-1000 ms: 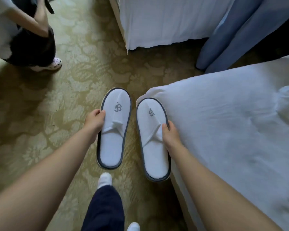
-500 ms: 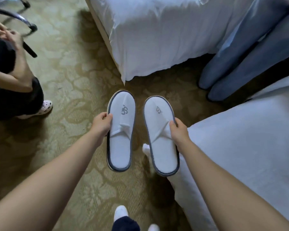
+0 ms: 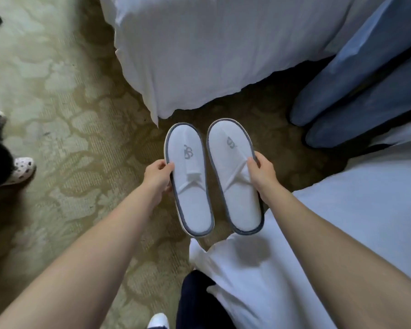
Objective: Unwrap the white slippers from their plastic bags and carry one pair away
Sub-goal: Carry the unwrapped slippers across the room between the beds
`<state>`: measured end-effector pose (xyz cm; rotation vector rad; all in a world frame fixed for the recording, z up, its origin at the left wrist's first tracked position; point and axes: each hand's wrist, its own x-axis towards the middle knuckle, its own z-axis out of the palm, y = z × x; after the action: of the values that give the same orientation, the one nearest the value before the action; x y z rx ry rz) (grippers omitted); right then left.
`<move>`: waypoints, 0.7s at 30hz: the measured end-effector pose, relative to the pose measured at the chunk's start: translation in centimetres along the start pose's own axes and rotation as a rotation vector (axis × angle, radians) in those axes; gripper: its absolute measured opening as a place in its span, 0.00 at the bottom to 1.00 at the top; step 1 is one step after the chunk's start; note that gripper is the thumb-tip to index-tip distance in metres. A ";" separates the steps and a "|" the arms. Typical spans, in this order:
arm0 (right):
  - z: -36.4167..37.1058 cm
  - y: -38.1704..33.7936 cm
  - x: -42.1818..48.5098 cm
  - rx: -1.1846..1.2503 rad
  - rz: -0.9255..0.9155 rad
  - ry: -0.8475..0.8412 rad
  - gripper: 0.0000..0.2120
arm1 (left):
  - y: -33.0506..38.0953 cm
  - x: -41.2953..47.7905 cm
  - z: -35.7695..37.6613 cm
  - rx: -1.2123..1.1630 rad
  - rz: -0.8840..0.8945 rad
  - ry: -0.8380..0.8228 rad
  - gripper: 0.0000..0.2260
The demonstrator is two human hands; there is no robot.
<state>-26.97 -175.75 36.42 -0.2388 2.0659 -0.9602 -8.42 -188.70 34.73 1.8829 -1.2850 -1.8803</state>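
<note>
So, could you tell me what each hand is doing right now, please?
Left hand: grips the left slipper by its edge.
Right hand: grips the right slipper by its edge.

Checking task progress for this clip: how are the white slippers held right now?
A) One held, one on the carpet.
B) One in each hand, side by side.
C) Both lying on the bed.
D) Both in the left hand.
B: the left hand grips the left slipper by its outer edge, the right hand the right slipper, side by side above the carpet.
</note>
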 end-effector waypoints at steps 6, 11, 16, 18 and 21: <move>1.1 4.5 8.5 -0.028 0.005 -0.007 0.17 | -3.6 7.3 4.7 -0.063 -0.122 0.016 0.07; 2.6 9.8 15.3 -0.096 0.011 0.020 0.19 | -8.1 13.9 7.0 -0.066 -0.222 0.023 0.10; 4.6 15.8 21.7 -0.202 0.023 0.017 0.21 | -14.0 20.3 9.4 -0.010 -0.307 0.008 0.16; 5.4 18.3 24.0 -0.233 0.029 0.014 0.20 | -16.3 22.8 10.2 0.022 -0.366 -0.005 0.10; 6.1 21.9 26.9 -0.265 0.052 0.031 0.20 | -19.6 25.6 11.5 0.047 -0.473 -0.025 0.02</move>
<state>-36.13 -176.66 2.43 -0.3083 2.2157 -0.6608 -14.70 -188.91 1.07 2.3564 -0.9528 -2.1014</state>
